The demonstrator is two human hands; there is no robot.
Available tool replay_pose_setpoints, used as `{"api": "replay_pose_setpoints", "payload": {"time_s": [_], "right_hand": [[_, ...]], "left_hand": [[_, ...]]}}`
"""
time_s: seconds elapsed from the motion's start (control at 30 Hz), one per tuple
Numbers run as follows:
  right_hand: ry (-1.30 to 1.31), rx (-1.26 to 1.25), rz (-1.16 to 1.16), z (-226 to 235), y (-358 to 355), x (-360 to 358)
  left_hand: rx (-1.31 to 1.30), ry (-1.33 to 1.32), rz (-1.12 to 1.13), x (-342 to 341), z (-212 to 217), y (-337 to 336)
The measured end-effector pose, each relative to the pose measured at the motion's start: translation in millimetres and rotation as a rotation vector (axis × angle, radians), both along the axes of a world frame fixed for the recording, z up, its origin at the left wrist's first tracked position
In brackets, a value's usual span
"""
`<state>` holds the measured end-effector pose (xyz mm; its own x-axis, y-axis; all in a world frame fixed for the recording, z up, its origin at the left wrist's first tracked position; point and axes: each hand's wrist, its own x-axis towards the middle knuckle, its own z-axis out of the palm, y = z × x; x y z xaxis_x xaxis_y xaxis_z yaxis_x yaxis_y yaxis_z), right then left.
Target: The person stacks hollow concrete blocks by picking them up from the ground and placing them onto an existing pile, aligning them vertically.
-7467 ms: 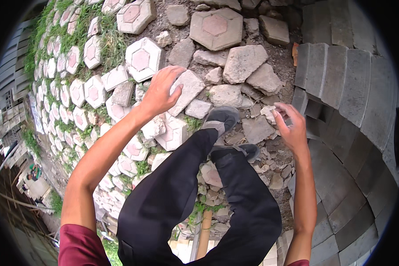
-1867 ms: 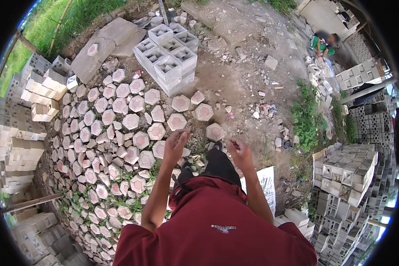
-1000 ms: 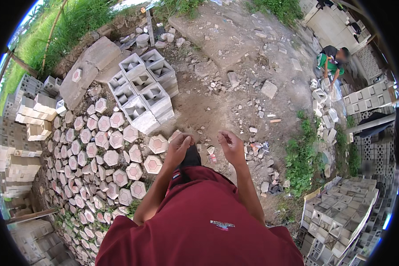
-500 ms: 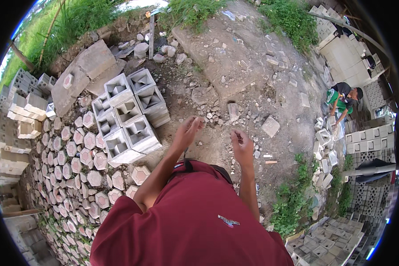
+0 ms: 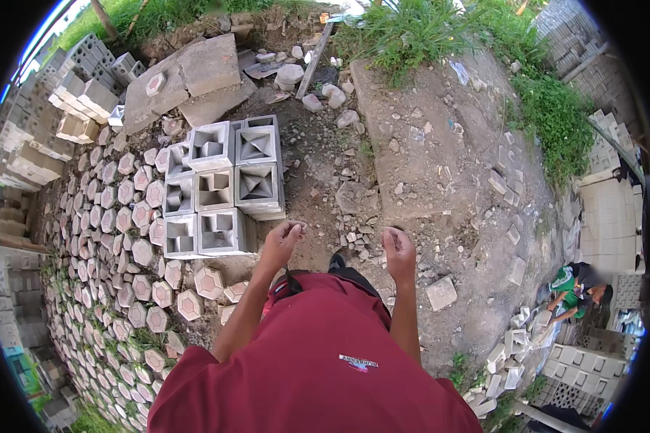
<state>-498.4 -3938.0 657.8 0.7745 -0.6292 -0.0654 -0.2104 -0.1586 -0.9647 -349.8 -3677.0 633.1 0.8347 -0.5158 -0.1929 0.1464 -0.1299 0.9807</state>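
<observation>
I am looking down on an outdoor yard of bare dirt (image 5: 440, 166) strewn with rubble, ringed by grass at twelve and one o'clock. From nine down to seven o'clock a wide field of hexagonal pavers (image 5: 123, 238) covers the ground, its far rows running into the dark rim where I cannot follow them. Two large flat slabs (image 5: 191, 79) lie at eleven o'clock. Stacks of pale blocks (image 5: 72, 101) sit at ten o'clock, bent by the lens and partly cut off.

Just ahead of me, at eleven o'clock from the hands, stands a cluster of hollow concrete blocks (image 5: 220, 187), open faces up, set tight against one another. My red shirt (image 5: 318, 361) fills the lower middle and hides my legs and most of the ground under me; only a dark shoe tip (image 5: 337, 261) peeks out past it.

My left hand (image 5: 282, 242) hovers just beside the nearest hollow block, fingers curled loosely inward and carrying nothing that I can see. My right hand (image 5: 399, 251) hangs over the dirt, well apart from the blocks, fingers likewise bent and gripping nothing.

At four o'clock another person in green (image 5: 574, 292) crouches among more pale blocks, too small and distorted to make out further. A lone square block (image 5: 441, 293) lies near my right forearm.
</observation>
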Motion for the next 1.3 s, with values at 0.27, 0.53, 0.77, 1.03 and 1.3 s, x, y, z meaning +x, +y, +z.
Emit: {"api": "replay_pose_setpoints", "payload": {"time_s": [0.27,0.53,0.77,1.03,1.3], "right_hand": [[0.174,0.206,0.442,-26,-81,162],[0.158,0.274,0.939,-11,-26,356],[0.050,0.239,1.152,7,37,473],[0.014,-0.100,1.281,-74,86,643],[0.000,-0.682,1.524,-239,217,786]], "left_hand": [[-0.035,-0.054,0.471,48,26,-34],[-0.036,0.018,0.858,99,-5,-13],[0.166,-0.028,0.959,204,16,12],[0.113,0.087,1.331,316,-39,41],[0.313,0.416,1.768,448,-235,93]]}}
